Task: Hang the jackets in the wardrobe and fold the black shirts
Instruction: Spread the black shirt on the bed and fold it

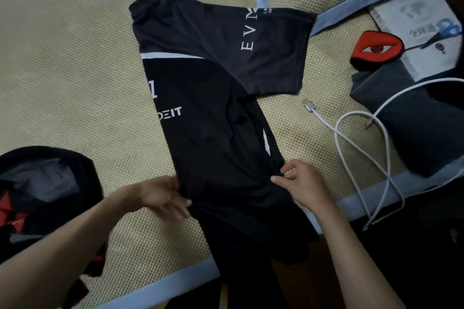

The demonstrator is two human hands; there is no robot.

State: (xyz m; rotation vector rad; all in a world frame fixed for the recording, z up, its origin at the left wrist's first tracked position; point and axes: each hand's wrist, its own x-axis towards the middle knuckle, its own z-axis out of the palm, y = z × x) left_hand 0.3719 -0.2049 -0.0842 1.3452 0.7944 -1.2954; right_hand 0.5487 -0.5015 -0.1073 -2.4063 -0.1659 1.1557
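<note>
A black shirt (211, 113) with white lettering and white stripes lies spread on the woven bed mat (75, 70). One sleeve sticks out to the right and the left side is folded inward; its lower end hangs over the mat's front edge. My left hand (163, 198) grips the shirt's left edge near the bottom. My right hand (303, 183) pinches the fabric at the right edge. A second dark garment (45, 183) with grey mesh lining and red patches lies bunched at the lower left.
A white charging cable (351, 138) loops across the mat's right side. Beyond it lie a dark grey folded cloth (406, 118), a red and black eye-shaped item (376, 49) and a white box (421, 32). Light blue trim (364, 198) borders the mat.
</note>
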